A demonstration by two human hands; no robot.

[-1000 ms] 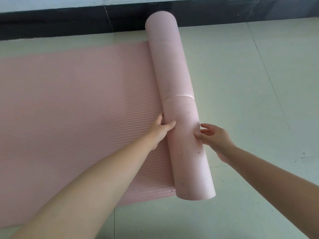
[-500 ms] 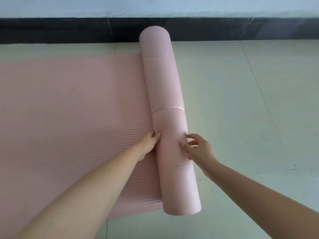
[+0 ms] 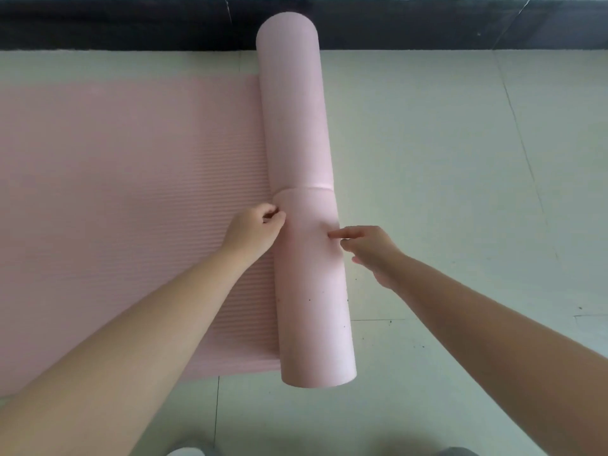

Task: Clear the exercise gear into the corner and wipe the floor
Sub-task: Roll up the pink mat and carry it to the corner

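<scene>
A pink exercise mat lies partly rolled on the pale tiled floor. Its rolled part runs from the dark skirting at the top down to the lower middle, and its flat ribbed part spreads to the left. My left hand presses against the left side of the roll, fingers curled where roll meets flat mat. My right hand rests on the right side of the roll, fingertips pushing into its surface. A seam line crosses the roll just above both hands.
A black skirting board runs along the wall at the top. Pale floor tiles stretch to the right of the roll, with dark specks near its lower end. Shoe tips show at the bottom edge.
The roll has turned further left over the flat mat, and both hands have shifted with it. The view has tilted, so the roll now stands nearly vertical in the frame.
</scene>
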